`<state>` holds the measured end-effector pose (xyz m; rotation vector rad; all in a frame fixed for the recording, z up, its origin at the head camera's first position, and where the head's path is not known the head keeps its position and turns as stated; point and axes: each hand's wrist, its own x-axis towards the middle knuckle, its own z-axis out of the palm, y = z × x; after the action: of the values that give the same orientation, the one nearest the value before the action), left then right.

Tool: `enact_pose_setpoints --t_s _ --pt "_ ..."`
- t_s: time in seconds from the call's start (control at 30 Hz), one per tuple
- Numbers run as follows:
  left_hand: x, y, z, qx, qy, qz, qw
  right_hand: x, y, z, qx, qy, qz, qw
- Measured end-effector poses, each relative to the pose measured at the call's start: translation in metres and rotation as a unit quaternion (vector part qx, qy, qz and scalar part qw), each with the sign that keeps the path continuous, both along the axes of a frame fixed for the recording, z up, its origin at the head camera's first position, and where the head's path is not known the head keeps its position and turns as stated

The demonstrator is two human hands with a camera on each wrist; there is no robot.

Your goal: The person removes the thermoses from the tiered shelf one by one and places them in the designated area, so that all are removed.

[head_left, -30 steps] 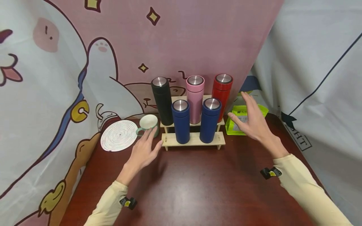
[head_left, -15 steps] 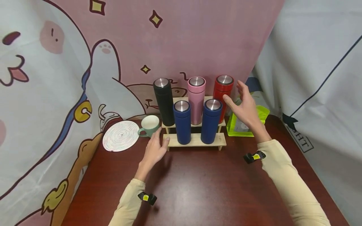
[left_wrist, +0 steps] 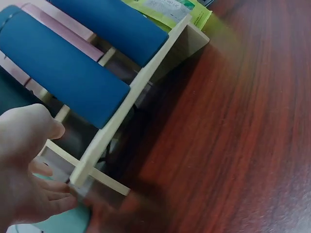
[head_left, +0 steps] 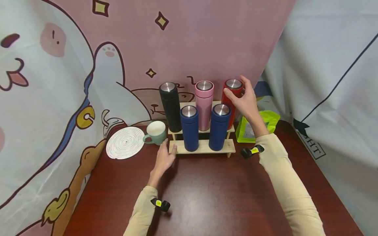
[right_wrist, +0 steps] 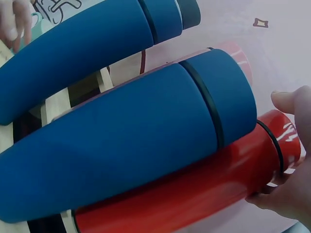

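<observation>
While the left hand [head_left: 163, 160] lies at the eight o'clock side of the wooden rack [head_left: 203, 144], thumb and fingers parted, contact unclear, two blue bottles [head_left: 191, 132] stand capped on its front step. At nine o'clock, a teal mug [head_left: 159, 135] shows its white interior; at three, a lime bag [head_left: 246, 131] hides its contents. Behind, at one o'clock, the right hand [head_left: 245, 99] curves loosely around the capped red bottle [head_left: 233, 113], its thumb just clear.
</observation>
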<state>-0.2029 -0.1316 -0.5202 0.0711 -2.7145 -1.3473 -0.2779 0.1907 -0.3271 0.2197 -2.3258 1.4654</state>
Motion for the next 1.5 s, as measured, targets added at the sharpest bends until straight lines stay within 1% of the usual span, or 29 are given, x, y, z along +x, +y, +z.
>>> enact_pose_setpoints --t_s 0.17,0.3,0.4,0.57,0.67,0.77,0.9,1.0,1.13,1.27,1.4,1.5 --pt "-0.002 0.007 -0.011 0.022 -0.011 0.011 0.9996 -0.001 -0.002 -0.001 0.006 -0.008 -0.013 1.000" --pt "-0.001 0.013 -0.017 0.048 -0.017 0.013 0.9986 0.000 0.000 -0.004 0.002 -0.003 -0.017 1.000" --pt "-0.002 0.016 -0.023 0.060 -0.017 0.018 0.9979 0.001 0.003 -0.005 0.013 0.003 -0.022 1.000" --pt "-0.004 0.017 -0.034 0.064 -0.005 0.046 0.9969 0.005 0.007 -0.006 0.039 0.014 -0.031 0.999" --pt "-0.006 0.017 -0.038 0.077 0.004 0.065 0.9949 0.007 0.009 -0.003 0.048 0.026 -0.032 0.998" --pt "-0.007 0.016 -0.040 0.093 0.013 0.076 0.9927 0.012 0.011 0.001 0.059 0.033 -0.037 0.997" --pt "-0.008 0.016 -0.041 0.115 0.012 0.084 0.9897 0.024 0.018 0.005 0.075 0.032 -0.055 0.995" --pt "-0.008 0.015 -0.043 0.130 0.010 0.090 0.9874 0.032 0.025 0.007 0.078 0.028 -0.070 0.994" --pt "-0.008 0.015 -0.045 0.133 0.012 0.096 0.9864 0.044 0.034 0.005 0.065 0.020 -0.087 0.994" --pt "-0.008 0.016 -0.047 0.131 0.020 0.105 0.9856 0.055 0.042 -0.001 0.041 0.013 -0.111 0.993" --pt "-0.008 0.017 -0.049 0.144 0.029 0.110 0.9830 0.062 0.050 -0.009 0.016 0.018 -0.135 0.991" --pt "-0.008 0.017 -0.051 0.153 0.034 0.111 0.9813 0.066 0.058 -0.013 0.001 0.025 -0.140 0.990"
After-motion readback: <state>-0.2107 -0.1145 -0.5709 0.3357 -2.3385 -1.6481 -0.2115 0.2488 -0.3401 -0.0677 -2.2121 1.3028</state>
